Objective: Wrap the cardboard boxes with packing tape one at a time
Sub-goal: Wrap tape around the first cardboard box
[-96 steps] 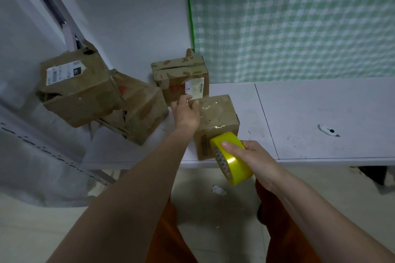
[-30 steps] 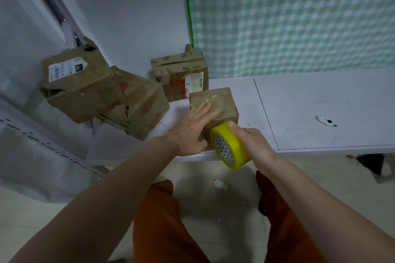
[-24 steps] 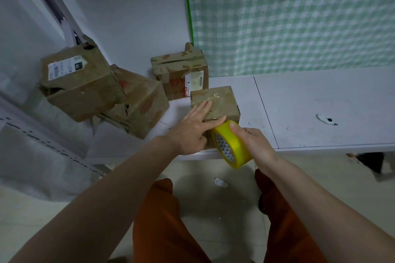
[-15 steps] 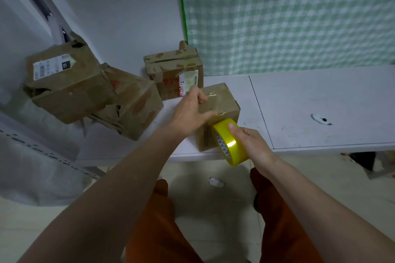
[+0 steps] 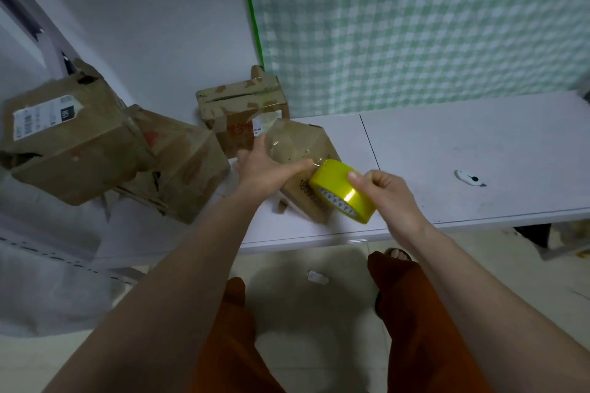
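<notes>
**Small box tipped on edge, tape roll at its near face**

White tabletop [image 5: 479, 150] runs across the middle of the frame, backed by a pale wall at upper left and a green checked curtain [image 5: 415, 25] at upper right. Near the table's front edge, centre frame, sits the small box [image 5: 306, 150]. It is tilted up on one edge, brown and scuffed, with glossy clear tape already showing across its upper face and dark printed digits on its near side.

The left hand [image 5: 268, 169] is closed over the box's upper left corner, thumb laid along the top, propping it at that tilt. The right hand [image 5: 386, 191] is clamped on the yellow tape roll [image 5: 343, 190], thumb on the outer rim, the roll pressed against the box's near face.

Judging from this, one wrap is under way on this box. The next move likely calls for turning the box further while the roll pays out tape around the underside, kept taut and flat.

Three more boxes wait: one behind [image 5: 242, 112] against the wall and two larger, battered ones [image 5: 70, 137] [image 5: 182, 166] at centre left. A small white cutter [image 5: 469, 177] lies well apart at right.
</notes>
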`<act>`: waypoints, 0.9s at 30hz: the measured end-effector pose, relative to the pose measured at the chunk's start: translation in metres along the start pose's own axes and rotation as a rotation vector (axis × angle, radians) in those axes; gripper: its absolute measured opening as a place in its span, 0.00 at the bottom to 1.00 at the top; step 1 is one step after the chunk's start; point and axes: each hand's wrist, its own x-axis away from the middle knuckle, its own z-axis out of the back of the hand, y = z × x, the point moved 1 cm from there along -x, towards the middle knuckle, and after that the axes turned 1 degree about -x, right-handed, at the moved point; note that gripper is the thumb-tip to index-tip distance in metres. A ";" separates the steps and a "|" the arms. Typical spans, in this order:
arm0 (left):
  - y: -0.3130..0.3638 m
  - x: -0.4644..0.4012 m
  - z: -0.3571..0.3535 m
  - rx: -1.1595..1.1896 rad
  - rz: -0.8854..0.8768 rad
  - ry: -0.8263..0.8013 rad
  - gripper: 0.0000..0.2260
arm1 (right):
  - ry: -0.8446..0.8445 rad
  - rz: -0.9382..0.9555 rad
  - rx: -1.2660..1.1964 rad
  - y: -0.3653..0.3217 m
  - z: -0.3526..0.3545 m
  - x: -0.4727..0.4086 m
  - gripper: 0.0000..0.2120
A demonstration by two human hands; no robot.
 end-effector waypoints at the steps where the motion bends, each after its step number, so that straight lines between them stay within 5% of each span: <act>1: -0.003 0.002 -0.001 0.103 0.054 -0.005 0.45 | 0.019 0.053 -0.026 -0.009 0.004 -0.003 0.21; 4: -0.013 0.013 -0.003 0.355 0.229 -0.123 0.46 | 0.024 0.156 -0.002 -0.027 0.011 -0.010 0.22; 7: -0.024 0.030 -0.012 0.507 0.430 -0.290 0.23 | -0.004 0.167 0.099 -0.024 0.007 -0.011 0.38; 9: -0.033 0.036 -0.020 0.543 0.505 -0.328 0.21 | -0.025 0.154 0.137 -0.014 -0.002 -0.012 0.44; 13: -0.042 0.037 -0.025 0.581 0.504 -0.265 0.19 | 0.177 0.037 0.030 0.003 -0.022 -0.024 0.32; 17: -0.050 0.030 -0.032 0.678 0.500 -0.162 0.27 | 0.216 -0.042 0.071 0.010 -0.037 -0.033 0.13; 21: -0.046 0.026 -0.037 0.702 0.491 -0.095 0.52 | 0.254 0.024 0.197 -0.002 -0.027 -0.036 0.11; 27: -0.072 0.008 -0.023 0.620 0.457 -0.061 0.53 | 0.385 -0.040 0.473 0.021 0.020 -0.031 0.13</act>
